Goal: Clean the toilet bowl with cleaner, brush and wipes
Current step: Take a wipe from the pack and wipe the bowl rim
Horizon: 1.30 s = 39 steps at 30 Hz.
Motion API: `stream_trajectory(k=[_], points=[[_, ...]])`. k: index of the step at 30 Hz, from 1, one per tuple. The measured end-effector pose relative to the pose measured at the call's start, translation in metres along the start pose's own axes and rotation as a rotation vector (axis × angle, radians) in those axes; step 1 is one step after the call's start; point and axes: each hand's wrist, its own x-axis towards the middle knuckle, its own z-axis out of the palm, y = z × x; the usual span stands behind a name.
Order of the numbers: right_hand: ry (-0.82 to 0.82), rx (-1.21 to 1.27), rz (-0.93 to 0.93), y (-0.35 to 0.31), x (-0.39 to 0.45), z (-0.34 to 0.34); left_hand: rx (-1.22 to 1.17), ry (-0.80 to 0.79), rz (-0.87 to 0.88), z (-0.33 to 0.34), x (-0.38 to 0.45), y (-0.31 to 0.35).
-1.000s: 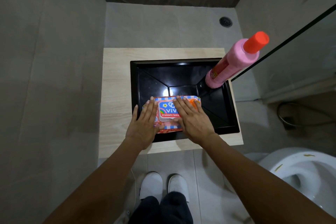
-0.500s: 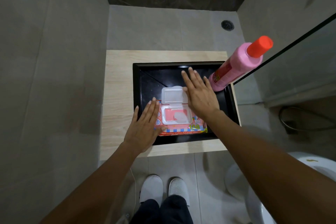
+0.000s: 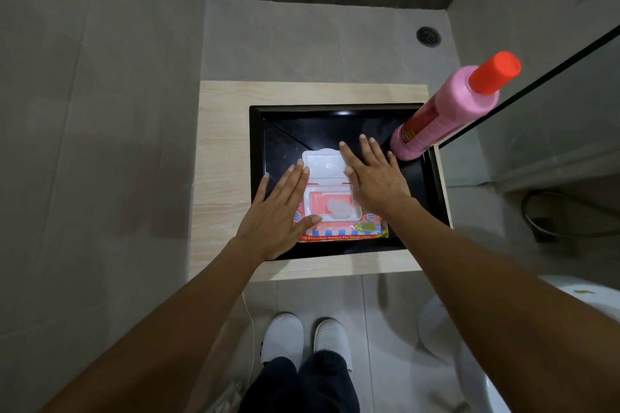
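tiled bathroom, wooden counter (image 3: 221, 157): wipes pack (image 3: 339, 208) lid open, left hand (image 3: 278, 211) and right hand (image 3: 375, 181) flat, holding nothing; no wipe pulled, cleaning seemingly unstarted.

A shallow black rectangular tray (image 3: 426, 198) sits on the pale wooden tabletop (image 3: 223, 157) before me. In it lies the pink plastic wipes pack (image 3: 339, 211), lid flipped back. My left hand (image 3: 278, 211) rests along its left side, my right hand (image 3: 375, 178) along its right. The tall pink cleaner bottle (image 3: 446, 114) stands in the tray's far right corner.
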Motion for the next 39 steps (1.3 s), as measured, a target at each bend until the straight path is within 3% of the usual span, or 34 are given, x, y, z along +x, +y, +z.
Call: stream_trajectory(k=[9, 18, 28, 39], points=[[0.207, 0.163, -0.084, -0.008, -0.052, 0.02, 0.065, -0.056, 0.008, -0.004, 0.006, 0.002], [0.289, 0.268, -0.063, -0.014, -0.062, 0.043, 0.079, -0.083, -0.024, -0.006, 0.004, 0.006], [0.429, 0.584, 0.123, -0.029, -0.062, 0.056, 0.063, -0.057, -0.019, -0.008, 0.005, 0.008], [0.638, 0.22, -0.065, -0.031, -0.054, 0.055, 0.058, -0.08, -0.047, -0.005, 0.008, 0.009]])
